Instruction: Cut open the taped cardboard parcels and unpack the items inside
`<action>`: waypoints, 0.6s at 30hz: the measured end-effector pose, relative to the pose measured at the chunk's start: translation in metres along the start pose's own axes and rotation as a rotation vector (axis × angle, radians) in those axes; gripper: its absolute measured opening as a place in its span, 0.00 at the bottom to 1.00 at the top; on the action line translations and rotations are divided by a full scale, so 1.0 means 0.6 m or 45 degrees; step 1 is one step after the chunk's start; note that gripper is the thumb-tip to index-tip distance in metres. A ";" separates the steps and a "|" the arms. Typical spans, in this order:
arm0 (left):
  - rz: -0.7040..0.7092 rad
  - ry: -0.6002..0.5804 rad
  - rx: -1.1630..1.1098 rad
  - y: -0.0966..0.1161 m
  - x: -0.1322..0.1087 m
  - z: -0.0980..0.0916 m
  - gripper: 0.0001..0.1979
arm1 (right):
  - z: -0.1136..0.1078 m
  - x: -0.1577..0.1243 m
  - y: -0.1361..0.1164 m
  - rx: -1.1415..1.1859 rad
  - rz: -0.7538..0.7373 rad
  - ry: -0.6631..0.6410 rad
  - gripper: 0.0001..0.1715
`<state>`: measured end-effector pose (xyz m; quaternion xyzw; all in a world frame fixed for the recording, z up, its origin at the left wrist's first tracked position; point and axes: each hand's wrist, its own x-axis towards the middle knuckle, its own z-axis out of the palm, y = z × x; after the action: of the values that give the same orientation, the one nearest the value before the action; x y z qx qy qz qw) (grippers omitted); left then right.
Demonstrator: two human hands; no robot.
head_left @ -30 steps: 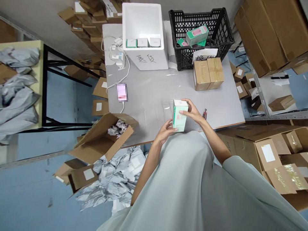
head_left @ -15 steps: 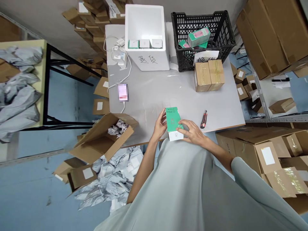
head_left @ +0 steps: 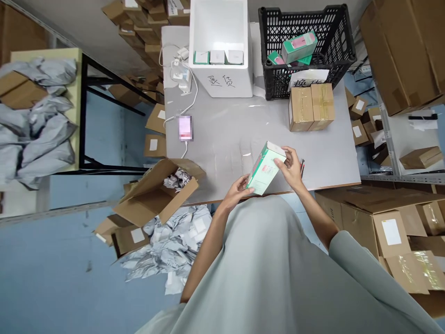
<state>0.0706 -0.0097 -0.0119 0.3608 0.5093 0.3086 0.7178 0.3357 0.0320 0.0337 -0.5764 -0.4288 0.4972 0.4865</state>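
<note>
I hold a green and white carton (head_left: 264, 169) tilted above the near edge of the grey table (head_left: 225, 134). My left hand (head_left: 237, 189) grips its lower end with curled fingers. My right hand (head_left: 291, 168) clasps its upper end from the right. A utility knife (head_left: 302, 165) lies on the table just behind my right hand, mostly hidden by it.
At the table's back stand a white foam box (head_left: 222, 51) with small cartons inside, a black crate (head_left: 306, 46) with green cartons, and two taped brown boxes (head_left: 311, 106). A phone (head_left: 185, 128) on a cable lies left. An open cardboard box (head_left: 158, 192) and grey mailer bags (head_left: 170, 246) sit on the floor.
The carton lay flat with its green face up half a second ago; now it is raised and tilted, showing a paler face. The view has shifted slightly.
</note>
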 end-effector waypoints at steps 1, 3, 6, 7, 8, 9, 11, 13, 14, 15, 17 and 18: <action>0.030 0.065 0.017 0.000 -0.002 0.003 0.40 | 0.004 0.005 0.004 0.019 0.027 0.002 0.46; 0.108 0.243 0.096 0.000 -0.005 0.010 0.39 | 0.017 0.011 0.013 0.008 0.086 0.024 0.51; 0.225 0.436 0.238 0.004 -0.007 0.012 0.41 | 0.049 0.014 0.022 -0.055 0.188 0.075 0.55; 0.252 0.443 0.256 0.006 -0.009 0.007 0.41 | 0.059 0.014 0.023 -0.060 0.200 0.106 0.53; 0.264 0.417 0.249 0.010 -0.011 0.000 0.41 | 0.069 0.014 0.022 -0.054 0.196 0.145 0.49; 0.254 0.368 0.219 0.015 -0.014 -0.010 0.40 | 0.078 0.014 0.021 -0.038 0.182 0.181 0.45; 0.176 0.253 0.126 0.026 -0.021 -0.036 0.37 | 0.090 0.011 0.015 0.015 0.160 0.207 0.39; 0.050 0.128 0.007 0.037 -0.029 -0.061 0.37 | 0.099 0.007 0.007 0.089 0.175 0.172 0.37; -0.015 0.051 -0.058 0.041 -0.032 -0.072 0.37 | 0.103 0.004 0.004 0.127 0.186 0.148 0.37; -0.072 -0.031 -0.117 0.044 -0.034 -0.080 0.37 | 0.107 0.001 0.002 0.159 0.191 0.130 0.37; -0.133 -0.160 -0.202 0.045 -0.034 -0.088 0.38 | 0.117 -0.003 0.001 0.201 0.187 0.131 0.39; -0.133 -0.184 -0.217 0.043 -0.033 -0.088 0.38 | 0.123 -0.004 0.003 0.210 0.184 0.151 0.42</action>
<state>0.0123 -0.0004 0.0080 0.2928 0.4463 0.2862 0.7957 0.2622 0.0391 0.0298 -0.5922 -0.3144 0.5295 0.5197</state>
